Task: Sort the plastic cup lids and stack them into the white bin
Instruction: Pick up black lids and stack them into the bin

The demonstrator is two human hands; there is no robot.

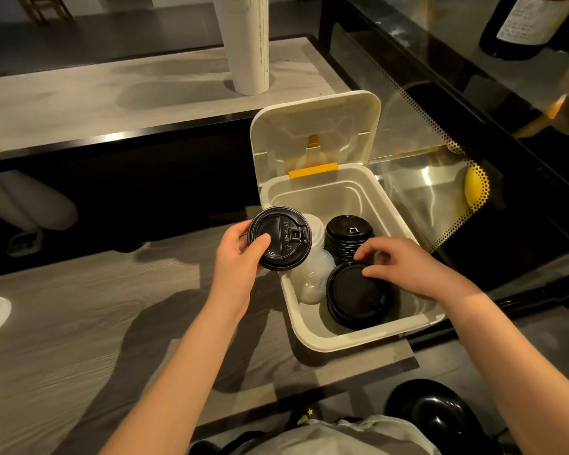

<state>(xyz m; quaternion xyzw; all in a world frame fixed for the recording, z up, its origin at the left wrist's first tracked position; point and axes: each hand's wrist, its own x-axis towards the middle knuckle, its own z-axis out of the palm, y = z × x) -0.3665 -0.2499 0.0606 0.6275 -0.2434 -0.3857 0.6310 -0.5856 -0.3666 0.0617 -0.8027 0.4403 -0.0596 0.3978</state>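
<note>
Grey shirt at btm edge, w/ a glossy black round object btm right. Grey wood-grain desk fills lower left; a second, paler shelf runs across upper left, w/ a dark gap between. Glass display case takes the right side, w/ a bottle upper right. Tall white tube stands on the shelf, top ctr.

White bin sits at the desk's right end, ctr-right of frame, long axis near-to-far and leaning slightly left. Its flip lid stands open at the far end, w/ a yellow latch.

Inside: 2 black lid stacks, near stack and far stack, both top-up, plus 1 pale row of white and clear lids by the left wall.

Hands apart. Left hand grips 1 single black lid over the bin's left rim, face to camera, sip flap pointing right. Right hand pinches the near stack's far edge w/ curled fingertips.
</note>
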